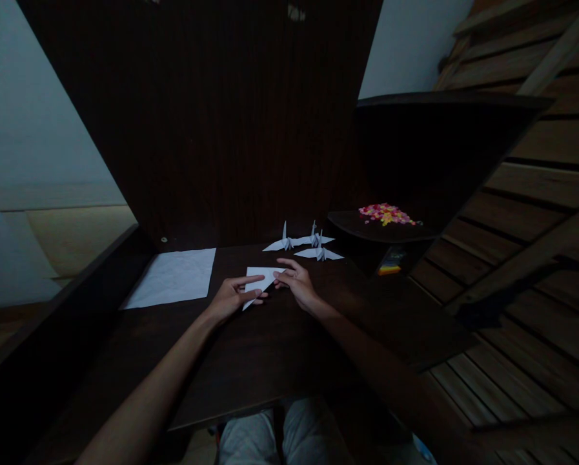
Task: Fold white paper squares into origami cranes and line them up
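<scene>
A white piece of paper folded into a triangle (pixel 257 272) is held between my two hands, just above the dark desk. My left hand (pixel 232 296) grips its left and lower part, thumb and fingers on the paper. At its right corner, my right hand (pixel 296 282) pinches the edge between thumb and fingers. Just beyond my hands stand three folded white paper cranes, one at the left (pixel 286 243), one behind (pixel 314 239) and one nearer at the right (pixel 321 253), their wings spread.
White paper sheet (pixel 177 274) lies at the desk's left, beside a raised side board (pixel 76 310). A small corner shelf (pixel 352 226) at the right bears a pile of tiny pink, yellow and red pieces (pixel 387 213). A tall dark panel (pixel 212 129) rises behind the desk.
</scene>
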A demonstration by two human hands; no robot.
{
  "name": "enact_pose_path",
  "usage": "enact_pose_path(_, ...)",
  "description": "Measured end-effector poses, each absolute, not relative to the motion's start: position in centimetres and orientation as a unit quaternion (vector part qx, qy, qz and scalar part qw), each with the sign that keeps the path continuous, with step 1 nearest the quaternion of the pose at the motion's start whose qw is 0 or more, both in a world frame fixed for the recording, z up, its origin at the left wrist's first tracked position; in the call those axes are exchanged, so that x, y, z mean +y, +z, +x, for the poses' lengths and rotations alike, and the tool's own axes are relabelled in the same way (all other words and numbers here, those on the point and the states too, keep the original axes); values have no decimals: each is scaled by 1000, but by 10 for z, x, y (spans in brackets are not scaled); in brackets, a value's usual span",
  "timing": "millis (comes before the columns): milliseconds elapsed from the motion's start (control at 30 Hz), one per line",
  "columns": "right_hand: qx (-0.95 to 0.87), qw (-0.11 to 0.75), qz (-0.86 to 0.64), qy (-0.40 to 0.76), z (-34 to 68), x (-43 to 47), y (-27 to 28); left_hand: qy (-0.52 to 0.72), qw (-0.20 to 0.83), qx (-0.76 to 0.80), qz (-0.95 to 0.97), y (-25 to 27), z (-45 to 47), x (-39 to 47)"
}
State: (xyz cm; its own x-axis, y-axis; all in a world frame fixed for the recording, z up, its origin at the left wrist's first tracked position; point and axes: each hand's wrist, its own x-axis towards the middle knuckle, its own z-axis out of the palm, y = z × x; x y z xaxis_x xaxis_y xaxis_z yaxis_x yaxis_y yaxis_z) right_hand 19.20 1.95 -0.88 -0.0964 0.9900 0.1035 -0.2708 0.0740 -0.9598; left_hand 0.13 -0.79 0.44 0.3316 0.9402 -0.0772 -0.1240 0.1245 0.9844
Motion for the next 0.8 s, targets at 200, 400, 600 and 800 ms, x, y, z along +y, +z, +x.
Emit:
enact_pose_path(200,-446,509,-350,648,189,17,-7,418,604,411,540,8,2,-9)
enact_pose_path(400,-469,504,-366,626,188,17,-9,414,596,418,546,8,4,-9)
enact_pose_path(600,-479,515,-376,603,190,19,-9,404,608,403,552,7,6,-9)
enact_pose_path(800,-497,516,-399,573,192,19,-8,382,607,418,558,10,5,-12)
